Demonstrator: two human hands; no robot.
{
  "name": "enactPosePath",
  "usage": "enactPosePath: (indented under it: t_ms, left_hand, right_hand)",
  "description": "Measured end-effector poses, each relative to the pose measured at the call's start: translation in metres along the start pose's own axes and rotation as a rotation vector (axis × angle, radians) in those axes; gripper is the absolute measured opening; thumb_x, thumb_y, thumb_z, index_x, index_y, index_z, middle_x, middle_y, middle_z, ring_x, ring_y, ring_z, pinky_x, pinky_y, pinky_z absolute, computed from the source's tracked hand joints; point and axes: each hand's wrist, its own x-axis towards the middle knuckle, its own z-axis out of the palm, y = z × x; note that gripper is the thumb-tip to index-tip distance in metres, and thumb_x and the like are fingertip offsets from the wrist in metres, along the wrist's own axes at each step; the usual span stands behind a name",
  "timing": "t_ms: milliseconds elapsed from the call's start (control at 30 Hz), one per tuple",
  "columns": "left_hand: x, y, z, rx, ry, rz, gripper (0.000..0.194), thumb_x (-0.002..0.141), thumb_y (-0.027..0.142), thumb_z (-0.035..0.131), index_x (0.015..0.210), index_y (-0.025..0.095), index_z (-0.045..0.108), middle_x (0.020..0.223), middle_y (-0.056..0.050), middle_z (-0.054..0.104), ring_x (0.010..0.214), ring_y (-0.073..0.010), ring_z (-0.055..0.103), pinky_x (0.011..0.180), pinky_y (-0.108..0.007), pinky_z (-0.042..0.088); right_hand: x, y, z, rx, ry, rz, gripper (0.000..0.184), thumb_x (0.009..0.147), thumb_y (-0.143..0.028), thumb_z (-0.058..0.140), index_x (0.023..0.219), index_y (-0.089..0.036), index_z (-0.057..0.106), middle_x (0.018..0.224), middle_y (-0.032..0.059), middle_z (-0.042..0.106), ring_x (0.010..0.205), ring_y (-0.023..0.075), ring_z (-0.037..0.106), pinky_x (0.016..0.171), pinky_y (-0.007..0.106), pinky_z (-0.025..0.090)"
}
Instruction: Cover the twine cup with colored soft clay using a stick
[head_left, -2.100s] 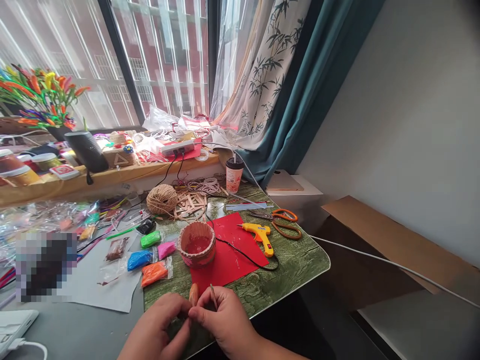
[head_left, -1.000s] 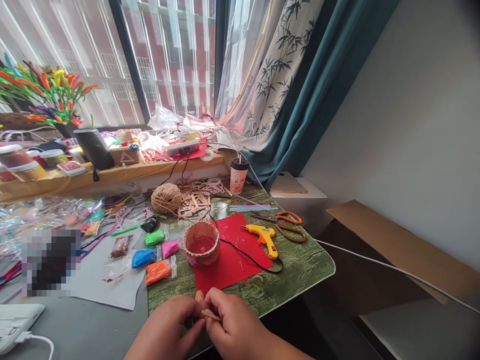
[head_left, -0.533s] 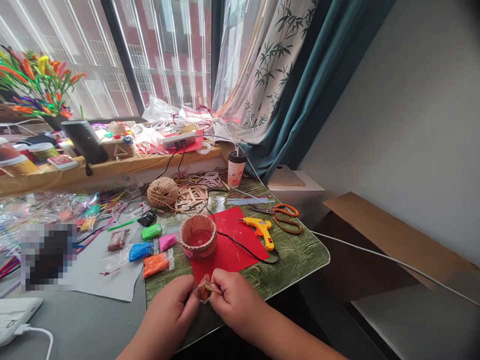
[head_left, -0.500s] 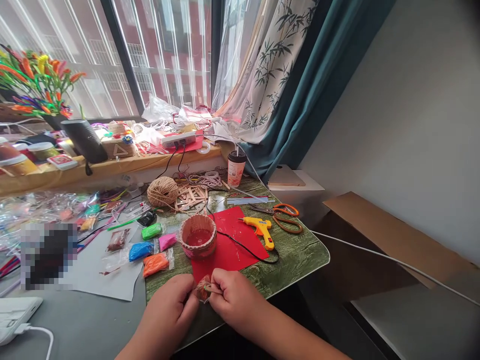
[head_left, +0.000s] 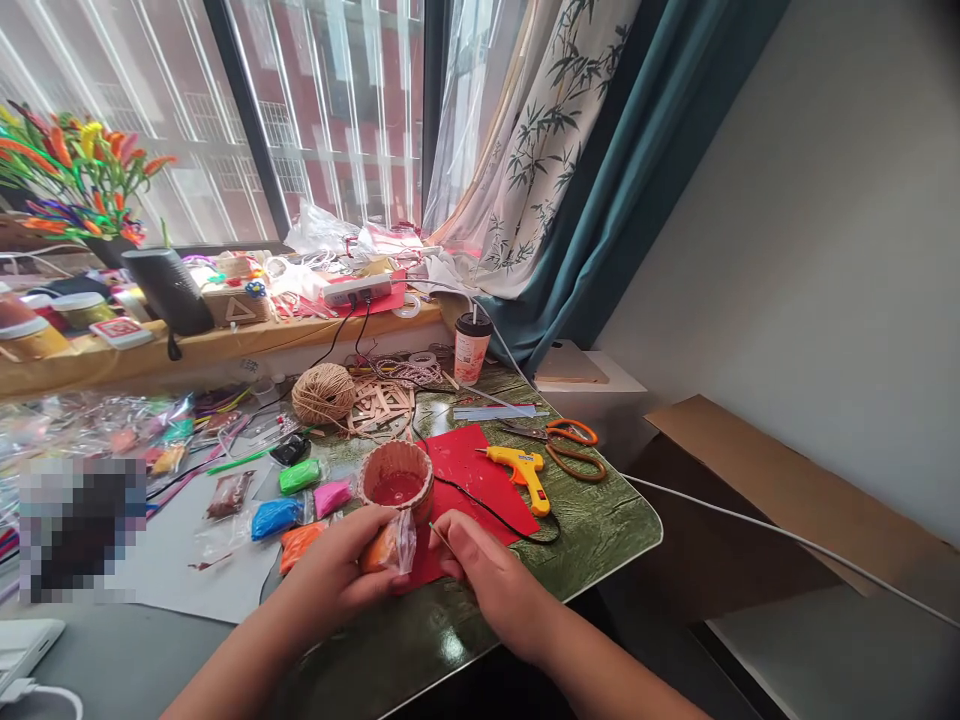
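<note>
My left hand is closed round a small clear bag of orange modelling clay, its crumpled end toward the right. A short gap to the right, my right hand pinches a thin stick with a greenish tip, partly hidden by the fingers. Just beyond both hands stands a round pot with a scalloped rim and reddish inside, on a red sheet. Other clay bags lie left of the pot: orange, blue, pink, green and brown.
A yellow glue gun and orange-handled scissors lie to the right. Behind the pot are a twine ball, wooden pieces and a lidded cup. A black cord crosses the red sheet.
My hands have moved apart. The left has lifted the clay bag toward the pot, showing more of it; the right has drawn the stick away from the bag to the right.
</note>
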Motion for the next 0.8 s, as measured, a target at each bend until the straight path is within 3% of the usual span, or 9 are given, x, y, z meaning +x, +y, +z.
enactPosePath:
  t_ms: [67, 167, 333, 500, 600, 800]
  left_hand:
    - [0.001, -0.004, 0.0, -0.023, 0.013, 0.047, 0.049, 0.095, 0.061, 0.071, 0.13, 0.026, 0.07, 0.124, -0.01, 0.081, 0.11, -0.0299, 0.076, 0.093, -0.038, 0.059]
    - [-0.002, -0.004, 0.006, -0.016, -0.004, 0.062, 0.047, 0.096, 0.063, 0.069, 0.125, 0.026, 0.07, 0.118, -0.008, 0.081, 0.101, -0.0278, 0.076, 0.087, -0.035, 0.058]
    - [-0.007, 0.002, 0.012, 0.03, -0.059, 0.042, 0.048, 0.094, 0.066, 0.071, 0.122, 0.026, 0.069, 0.114, -0.008, 0.08, 0.098, -0.0273, 0.076, 0.084, -0.035, 0.057]
    - [-0.011, 0.005, 0.006, 0.029, -0.066, 0.082, 0.057, 0.098, 0.067, 0.065, 0.137, 0.026, 0.064, 0.128, -0.011, 0.077, 0.11, -0.0294, 0.075, 0.091, -0.037, 0.059]
    - [-0.012, 0.005, 0.005, 0.037, -0.109, 0.067, 0.057, 0.098, 0.071, 0.062, 0.133, 0.026, 0.066, 0.123, -0.011, 0.078, 0.106, -0.0288, 0.076, 0.089, -0.037, 0.059]
    - [-0.011, 0.004, 0.01, 0.052, -0.122, 0.062, 0.069, 0.097, 0.081, 0.05, 0.126, 0.021, 0.068, 0.113, -0.012, 0.076, 0.097, -0.0285, 0.074, 0.082, -0.037, 0.055]
  right_hand:
    - [-0.004, -0.007, -0.01, -0.211, 0.03, -0.05, 0.054, 0.111, -0.069, 0.035, 0.09, -0.024, 0.058, 0.077, -0.0021, 0.051, 0.073, 0.0183, 0.048, 0.07, 0.031, 0.039]
    - [-0.009, -0.013, -0.016, -0.473, 0.061, -0.177, 0.04, 0.113, -0.047, 0.045, 0.083, -0.023, 0.056, 0.078, -0.0003, 0.058, 0.074, 0.0189, 0.054, 0.07, 0.032, 0.04]
    - [-0.013, -0.015, -0.011, -0.777, 0.069, -0.382, 0.022, 0.111, -0.023, 0.05, 0.095, -0.022, 0.064, 0.084, 0.0031, 0.066, 0.078, 0.0213, 0.061, 0.073, 0.033, 0.044]
    - [-0.012, -0.012, -0.004, -0.844, 0.087, -0.541, 0.016, 0.109, -0.014, 0.051, 0.102, -0.021, 0.064, 0.085, 0.0043, 0.069, 0.076, 0.0212, 0.06, 0.071, 0.033, 0.046]
    - [-0.011, -0.011, -0.003, -0.902, 0.04, -0.641, 0.018, 0.108, -0.012, 0.051, 0.101, -0.021, 0.064, 0.081, 0.0043, 0.067, 0.072, 0.0214, 0.057, 0.068, 0.033, 0.044]
    - [-0.007, -0.013, 0.002, -0.947, -0.065, -0.626, 0.021, 0.102, -0.013, 0.057, 0.084, -0.025, 0.059, 0.069, 0.0012, 0.06, 0.065, 0.02, 0.05, 0.061, 0.033, 0.035]
